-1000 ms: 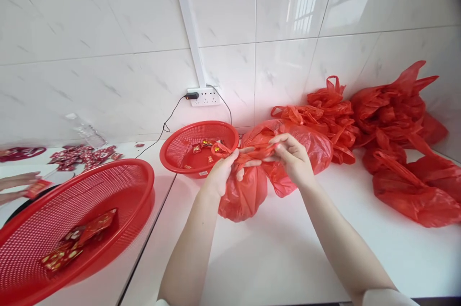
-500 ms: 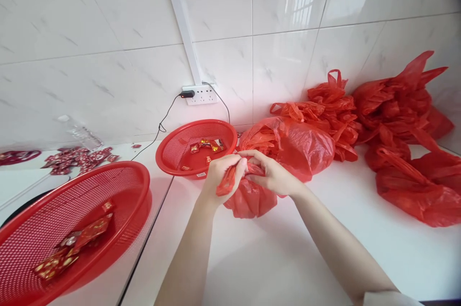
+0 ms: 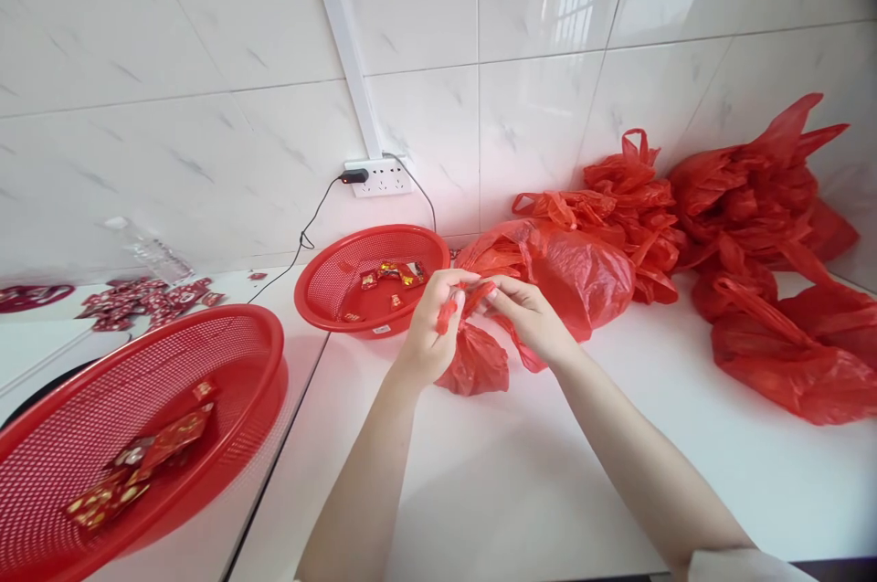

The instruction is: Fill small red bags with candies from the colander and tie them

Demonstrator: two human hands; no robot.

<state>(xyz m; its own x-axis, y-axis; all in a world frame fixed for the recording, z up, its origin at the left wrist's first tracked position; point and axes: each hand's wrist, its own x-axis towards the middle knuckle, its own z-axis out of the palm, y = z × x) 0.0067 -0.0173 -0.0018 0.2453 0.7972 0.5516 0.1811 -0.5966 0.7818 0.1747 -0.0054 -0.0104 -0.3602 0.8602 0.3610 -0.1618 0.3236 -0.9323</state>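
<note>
A small filled red plastic bag (image 3: 476, 363) rests on the white counter (image 3: 521, 481) between my hands. My left hand (image 3: 428, 331) is closed on one of its handle strips, pinching it near the bag's neck. My right hand (image 3: 527, 317) is closed on the other strip, fingers pressed together just right of the left. Both hands meet above the bag's neck, where the strips are twisted together.
A red mesh basket (image 3: 374, 276) with a few sweets stands behind the hands. A larger red basket (image 3: 137, 417) with red packets sits front left. Heaps of red plastic bags (image 3: 685, 235) fill the back right corner. A wall socket (image 3: 376, 178) with a cable hangs above.
The hands have drawn close together over the bag and shifted slightly up; the bag has settled lower and looks more tightly bunched at the neck. Another person's hand at the far left is gone.
</note>
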